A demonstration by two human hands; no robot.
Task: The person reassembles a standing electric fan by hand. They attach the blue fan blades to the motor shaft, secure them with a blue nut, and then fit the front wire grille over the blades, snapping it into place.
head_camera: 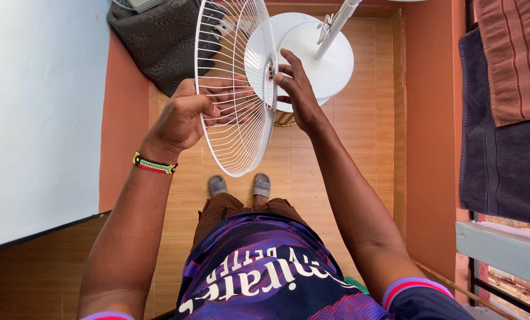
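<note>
I hold a round white wire fan guard (232, 127) upright and edge-on in front of me. My left hand (185, 115) is closed on its rim, fingers threaded between the wires. My right hand (294, 89) touches the guard's solid white centre disc (258, 59) with its fingertips. A beaded bracelet (153, 164) sits on my left wrist.
Below stands a white fan's round base (330, 56) with its white pole (336, 24), on a tan tiled floor (312, 172). A dark cloth (158, 41) lies at the back left. A pale wall (40, 112) runs on the left; towels (502, 118) hang over a railing at right.
</note>
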